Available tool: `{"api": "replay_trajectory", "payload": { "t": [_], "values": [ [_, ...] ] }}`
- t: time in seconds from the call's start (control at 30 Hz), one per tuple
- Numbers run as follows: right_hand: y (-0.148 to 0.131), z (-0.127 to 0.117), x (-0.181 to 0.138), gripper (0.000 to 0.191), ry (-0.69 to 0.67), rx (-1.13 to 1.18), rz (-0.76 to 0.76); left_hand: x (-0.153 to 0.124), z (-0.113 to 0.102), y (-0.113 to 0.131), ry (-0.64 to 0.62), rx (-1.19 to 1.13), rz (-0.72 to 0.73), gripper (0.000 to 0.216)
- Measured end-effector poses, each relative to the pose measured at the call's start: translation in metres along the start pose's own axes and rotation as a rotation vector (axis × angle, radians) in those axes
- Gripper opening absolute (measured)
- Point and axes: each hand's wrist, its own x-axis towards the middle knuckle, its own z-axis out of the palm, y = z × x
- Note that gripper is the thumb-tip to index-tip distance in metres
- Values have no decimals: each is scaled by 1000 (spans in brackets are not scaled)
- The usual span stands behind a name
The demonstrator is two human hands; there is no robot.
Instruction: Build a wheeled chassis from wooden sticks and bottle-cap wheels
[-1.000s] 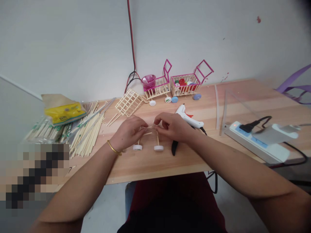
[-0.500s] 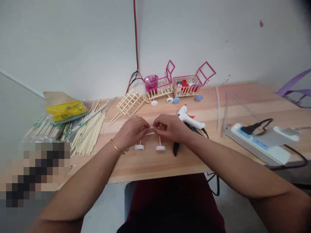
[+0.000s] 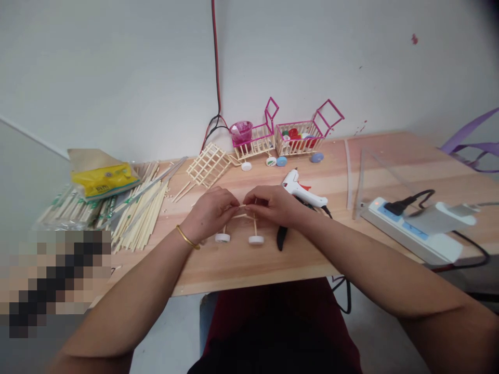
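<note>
Wooden stick frame (image 3: 245,214) on white wheels, pinched between left hand (image 3: 210,212) and right hand (image 3: 275,204), fingertips closed

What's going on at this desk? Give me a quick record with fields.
left hand: pinching one end of the stick frame
right hand: pinching the other end
frame: two upright sticks standing on white caps
glue gun: lying just behind the right hand
sticks: heaped at the left
power strip: right, light on

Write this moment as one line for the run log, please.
left hand: pinching stick frame | right hand: pinching same frame | frame: on two white caps | glue gun: on table, behind right hand
</note>
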Motion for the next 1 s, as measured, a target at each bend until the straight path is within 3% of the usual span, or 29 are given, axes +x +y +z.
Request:
{"api": "replay_trajectory", "payload": {
  "t": [0.17, 0.87, 1.0],
  "values": [
    [1, -1, -1, 12, -17, 44, 68, 0, 1, -1, 1, 14, 3, 10],
    [-6, -17, -1, 19, -165, 57, 85, -2, 2, -3, -14, 46, 17, 8],
    [-5, -17, -2, 18, -140, 70, 98, -2, 2, -4, -20, 48, 27, 9]
  ]
}}
